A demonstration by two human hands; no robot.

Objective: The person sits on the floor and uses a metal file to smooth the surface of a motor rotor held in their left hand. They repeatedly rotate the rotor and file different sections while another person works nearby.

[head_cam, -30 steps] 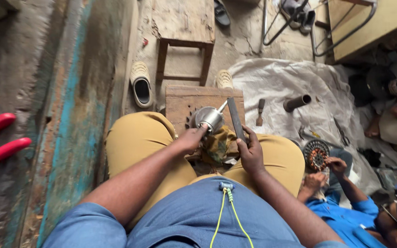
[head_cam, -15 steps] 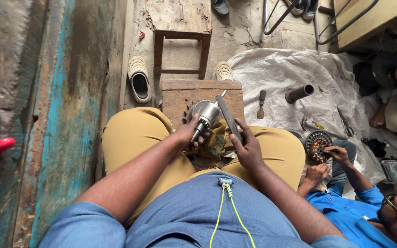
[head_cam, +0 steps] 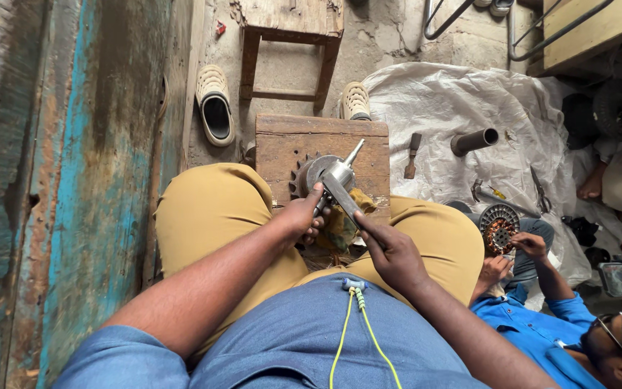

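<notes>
My left hand is closed around the round silver metal motor rotor with its shaft, steadying it over my lap above the worn wooden block. My right hand grips a flat grey metal file, laid across the rotor. A yellow-green rag sits beneath, seemingly as padding. Beside me, a blue-shirted person's hand holds a copper-wound stator.
</notes>
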